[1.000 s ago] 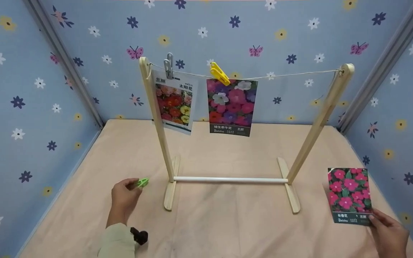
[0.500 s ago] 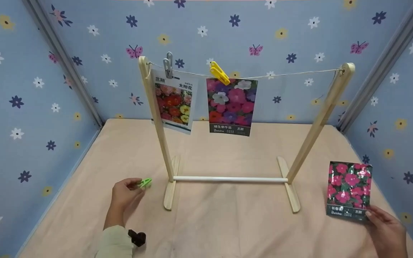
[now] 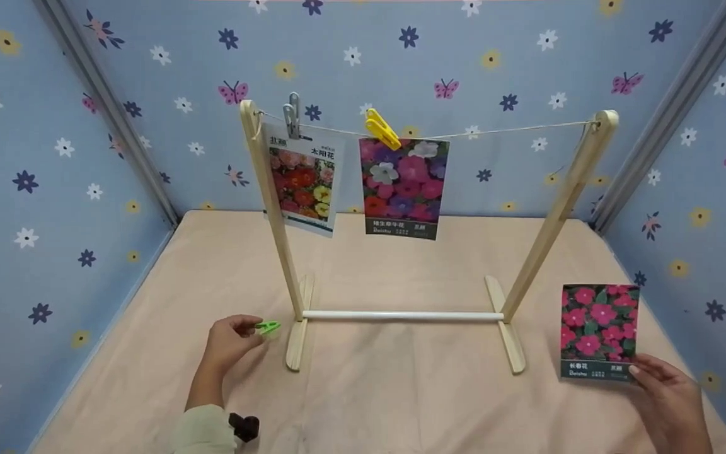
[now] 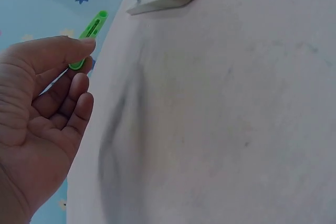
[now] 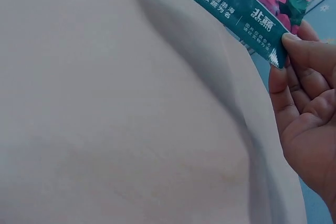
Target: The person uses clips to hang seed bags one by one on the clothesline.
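My left hand (image 3: 232, 343) pinches a green clothespin (image 3: 268, 327) between thumb and index finger, just left of the wooden stand's left foot. In the left wrist view the clothespin (image 4: 94, 27) points up and away from the thumb, while the other fingers curl loosely. At the right, my right hand (image 3: 672, 394) holds a seed packet with pink flowers (image 3: 599, 328) by its lower right corner. That packet is upright, its printed front towards me. The right wrist view shows thumb and fingers pinching the packet's dark green lower corner (image 5: 252, 22).
A wooden stand (image 3: 542, 239) carries a string (image 3: 501, 132) between its posts. A grey clothespin (image 3: 292, 116) holds a white-bordered flower packet (image 3: 303, 183) on it. Beside that, a yellow clothespin (image 3: 382, 129) holds a purple-and-pink flower packet (image 3: 404, 189). Flower-patterned walls surround the covered table (image 3: 388, 391).
My left hand has moved slightly right with the green clothespin. The right hand has moved a little left and up with the packet, which now stands straighter. The hanging packets stay put.
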A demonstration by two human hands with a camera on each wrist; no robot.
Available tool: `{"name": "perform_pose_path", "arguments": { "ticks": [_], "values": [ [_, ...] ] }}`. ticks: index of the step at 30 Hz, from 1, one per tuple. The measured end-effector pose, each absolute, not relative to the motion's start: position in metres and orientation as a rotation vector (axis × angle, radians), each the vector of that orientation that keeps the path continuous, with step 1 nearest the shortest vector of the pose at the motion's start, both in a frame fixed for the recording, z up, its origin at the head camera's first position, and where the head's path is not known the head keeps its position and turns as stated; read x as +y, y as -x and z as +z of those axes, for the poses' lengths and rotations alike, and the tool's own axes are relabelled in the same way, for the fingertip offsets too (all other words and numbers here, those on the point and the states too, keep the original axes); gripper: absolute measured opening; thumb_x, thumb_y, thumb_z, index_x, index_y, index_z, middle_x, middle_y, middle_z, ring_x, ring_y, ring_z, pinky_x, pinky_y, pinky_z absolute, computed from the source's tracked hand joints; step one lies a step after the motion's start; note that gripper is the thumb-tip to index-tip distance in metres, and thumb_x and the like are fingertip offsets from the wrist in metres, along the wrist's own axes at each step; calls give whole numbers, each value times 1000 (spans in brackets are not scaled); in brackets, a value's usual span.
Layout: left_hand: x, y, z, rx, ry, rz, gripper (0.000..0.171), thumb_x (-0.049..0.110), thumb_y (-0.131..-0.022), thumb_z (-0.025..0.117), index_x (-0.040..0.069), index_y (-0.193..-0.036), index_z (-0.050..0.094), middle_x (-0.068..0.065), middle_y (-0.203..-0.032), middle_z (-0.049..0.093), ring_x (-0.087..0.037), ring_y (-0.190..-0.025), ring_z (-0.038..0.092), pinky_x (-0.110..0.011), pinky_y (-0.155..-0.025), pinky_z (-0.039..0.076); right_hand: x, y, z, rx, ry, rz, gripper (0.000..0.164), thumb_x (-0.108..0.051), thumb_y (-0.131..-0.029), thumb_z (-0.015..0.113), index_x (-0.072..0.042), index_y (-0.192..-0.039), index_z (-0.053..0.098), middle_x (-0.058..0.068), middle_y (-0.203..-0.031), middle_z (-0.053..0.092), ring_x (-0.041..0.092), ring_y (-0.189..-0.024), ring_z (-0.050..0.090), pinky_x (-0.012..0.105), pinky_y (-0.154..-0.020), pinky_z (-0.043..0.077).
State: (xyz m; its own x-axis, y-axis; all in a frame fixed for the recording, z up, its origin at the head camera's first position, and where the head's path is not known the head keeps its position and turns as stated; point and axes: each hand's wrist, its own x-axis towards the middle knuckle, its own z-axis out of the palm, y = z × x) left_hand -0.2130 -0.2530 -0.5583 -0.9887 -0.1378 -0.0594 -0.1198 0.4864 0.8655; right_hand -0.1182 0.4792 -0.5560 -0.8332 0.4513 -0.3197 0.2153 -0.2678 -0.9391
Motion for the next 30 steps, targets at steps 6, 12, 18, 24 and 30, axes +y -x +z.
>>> {"name": "perform_pose_path", "arguments": {
  "ticks": [6,12,18,24,30],
  "values": [
    [-240,214,-552,-2695,-157,-1571,29,-3,-77,75,0,-106,72,-14,-102,65,-26,-94,57,-34,-80,49,459,128,-549,-1878,757,2119,21,-4,-77,83,-20,-89,77,-12,-82,71,1,-77,64,18,-68,54],
    [-221,219,-543,-2676,-47,-1554,28,-4,-75,78,2,-102,74,-17,-101,65,-34,-96,59,-38,-81,50,446,130,-547,-1864,544,2097,21,2,-84,74,-17,-93,77,-9,-83,71,3,-77,64,17,-67,54],
    [-203,223,-533,-2635,50,-1592,29,-4,-74,77,1,-102,74,-16,-98,66,-35,-95,60,-36,-80,50,429,133,-539,-1763,438,2160,21,8,-86,69,-11,-94,77,-4,-84,72,6,-76,65,19,-67,54],
    [-186,224,-526,-2613,98,-1611,30,-3,-75,76,0,-104,71,-13,-96,66,-29,-92,60,-40,-82,51,414,136,-531,-1669,333,2240,21,9,-86,68,-7,-97,76,-1,-86,73,8,-78,65,21,-70,55],
    [-170,222,-517,-2532,248,-1647,28,-7,-73,76,0,-100,73,-14,-96,65,-30,-91,59,-49,-85,49,399,139,-526,-1690,245,2220,21,11,-86,66,-2,-99,75,1,-87,74,9,-78,66,21,-71,55]
  ]
}}
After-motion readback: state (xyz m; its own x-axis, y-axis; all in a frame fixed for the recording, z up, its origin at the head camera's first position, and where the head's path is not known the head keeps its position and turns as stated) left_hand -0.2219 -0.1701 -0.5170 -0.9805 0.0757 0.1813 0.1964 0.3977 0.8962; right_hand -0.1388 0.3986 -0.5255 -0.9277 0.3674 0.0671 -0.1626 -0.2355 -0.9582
